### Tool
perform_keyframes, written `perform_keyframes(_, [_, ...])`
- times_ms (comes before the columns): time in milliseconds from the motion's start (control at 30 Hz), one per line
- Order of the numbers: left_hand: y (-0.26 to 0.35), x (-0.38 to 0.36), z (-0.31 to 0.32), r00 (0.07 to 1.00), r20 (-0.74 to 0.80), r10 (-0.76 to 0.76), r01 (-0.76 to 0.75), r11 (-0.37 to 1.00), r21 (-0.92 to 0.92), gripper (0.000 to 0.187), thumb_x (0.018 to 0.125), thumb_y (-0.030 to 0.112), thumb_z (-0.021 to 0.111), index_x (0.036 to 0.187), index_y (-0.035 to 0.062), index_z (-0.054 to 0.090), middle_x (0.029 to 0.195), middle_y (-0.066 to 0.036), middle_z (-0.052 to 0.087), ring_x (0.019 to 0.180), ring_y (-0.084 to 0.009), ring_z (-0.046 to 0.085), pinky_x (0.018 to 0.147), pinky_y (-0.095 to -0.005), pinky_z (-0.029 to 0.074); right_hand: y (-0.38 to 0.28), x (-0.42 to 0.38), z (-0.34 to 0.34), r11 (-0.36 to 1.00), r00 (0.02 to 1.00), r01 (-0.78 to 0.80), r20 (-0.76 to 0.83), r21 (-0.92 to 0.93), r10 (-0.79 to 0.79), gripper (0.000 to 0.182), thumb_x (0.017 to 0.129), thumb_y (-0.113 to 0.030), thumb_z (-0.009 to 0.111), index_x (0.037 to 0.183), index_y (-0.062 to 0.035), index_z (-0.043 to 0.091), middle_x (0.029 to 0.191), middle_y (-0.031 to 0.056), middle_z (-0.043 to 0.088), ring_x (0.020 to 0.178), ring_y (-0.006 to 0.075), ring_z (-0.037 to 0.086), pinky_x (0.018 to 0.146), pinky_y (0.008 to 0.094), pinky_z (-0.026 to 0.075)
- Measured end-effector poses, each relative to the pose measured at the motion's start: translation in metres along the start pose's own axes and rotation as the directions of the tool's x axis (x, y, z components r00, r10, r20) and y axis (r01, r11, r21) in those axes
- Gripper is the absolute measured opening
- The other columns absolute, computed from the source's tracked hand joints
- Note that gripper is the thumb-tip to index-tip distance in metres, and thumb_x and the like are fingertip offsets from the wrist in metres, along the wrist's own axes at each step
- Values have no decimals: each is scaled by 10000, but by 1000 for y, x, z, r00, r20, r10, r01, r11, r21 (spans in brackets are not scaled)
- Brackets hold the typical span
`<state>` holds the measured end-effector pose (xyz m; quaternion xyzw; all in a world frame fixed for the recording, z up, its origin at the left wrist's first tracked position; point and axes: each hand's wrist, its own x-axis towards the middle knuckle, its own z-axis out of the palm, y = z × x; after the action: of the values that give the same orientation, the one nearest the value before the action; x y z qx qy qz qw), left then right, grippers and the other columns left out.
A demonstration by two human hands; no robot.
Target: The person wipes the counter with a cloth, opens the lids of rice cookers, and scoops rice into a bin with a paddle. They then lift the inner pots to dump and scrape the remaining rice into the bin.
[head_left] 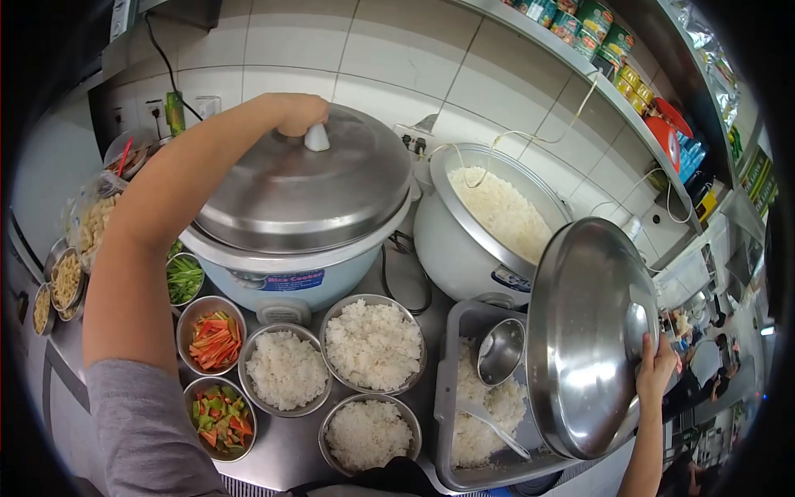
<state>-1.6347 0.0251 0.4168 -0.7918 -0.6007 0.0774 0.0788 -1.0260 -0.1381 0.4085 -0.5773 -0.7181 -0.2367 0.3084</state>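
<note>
My left hand (296,113) is closed on the knob of a domed metal lid (331,186), which sits over the left rice cooker (273,286). In my right hand (656,369) is a second pot lid (580,340), gripped and tilted on its edge above the right side of a grey plastic tub (447,398). The right rice cooker (447,240) stands uncovered, with white rice (501,211) inside. Rice also lies in the tub, along with a metal ladle (500,352) and a white plastic spoon (497,431).
Several metal bowls stand in front: rice (373,344), carrot strips (215,341), chopped peppers (222,417) and green vegetables (184,277). A black cord (406,273) runs between the cookers. Overhead, a shelf (563,54) carries cans. Other people (712,373) are at far right.
</note>
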Motion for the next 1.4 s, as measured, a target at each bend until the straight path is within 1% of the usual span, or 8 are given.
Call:
perform_keyframes(267, [-18,-4,17,1000,-2,11,-11,998,-57,227,607,-72,509,809,6,577,955,-143,517,894,-330,506,780,-360,417,-18,12,9,998,1000,-11,24,65,9,387,841,-291,503,646,37,444,497,158,421,448,275,397,466,360,321])
perform_keyframes(367, [-5,-15,14,989,-137,-55,28,981,-193,226,638,-47,530,844,14,599,975,-152,536,924,-311,527,791,-354,426,-28,15,19,995,1000,-7,27,104,4,376,831,-269,519,636,44,445,497,177,436,448,290,409,468,372,334])
perform_keyframes(567, [-13,-6,26,986,-150,67,-72,997,-28,155,600,-64,530,736,7,546,896,-135,491,885,-317,498,755,-373,405,-63,35,36,982,997,23,68,185,-36,364,818,-264,535,637,42,456,540,188,465,485,293,433,493,372,343])
perform_keyframes(767, [-14,-19,5,995,-101,8,-27,982,-187,530,556,-152,491,1032,79,447,1195,-145,388,1083,-345,414,890,-367,368,-122,67,61,925,987,118,64,360,-150,409,801,-341,551,650,34,488,560,204,478,477,270,418,475,369,354])
perform_keyframes(833, [-27,-39,-8,907,-418,-45,-15,990,-138,613,557,-176,420,1114,82,424,1233,-164,369,1140,-354,368,954,-363,316,-157,84,75,873,975,149,76,464,-207,430,798,-362,556,630,27,480,531,184,471,464,285,430,468,368,360])
perform_keyframes(967, [-75,-92,-46,690,-720,-74,57,997,-47,605,587,-192,358,1144,36,419,1165,-183,432,1103,-355,392,949,-376,321,-242,124,112,761,904,366,-10,536,-428,431,812,-385,509,682,25,509,637,240,537,637,409,528,580,449,414])
perform_keyframes(1100, [-71,-155,-62,649,-754,-100,84,995,-60,544,615,-151,386,1130,22,412,1128,-174,441,1098,-349,395,941,-372,316,-318,174,166,710,888,386,-30,589,-458,457,811,-392,480,724,48,570,728,247,580,720,400,561,667,437,448])
perform_keyframes(1400, [-57,-281,-7,641,-724,-254,476,872,115,509,696,-115,441,1177,48,411,1225,-124,411,1194,-295,334,1031,-380,221,-376,229,266,750,895,200,194,631,-402,488,811,-392,463,847,76,595,870,257,584,881,385,549,792,398,436])
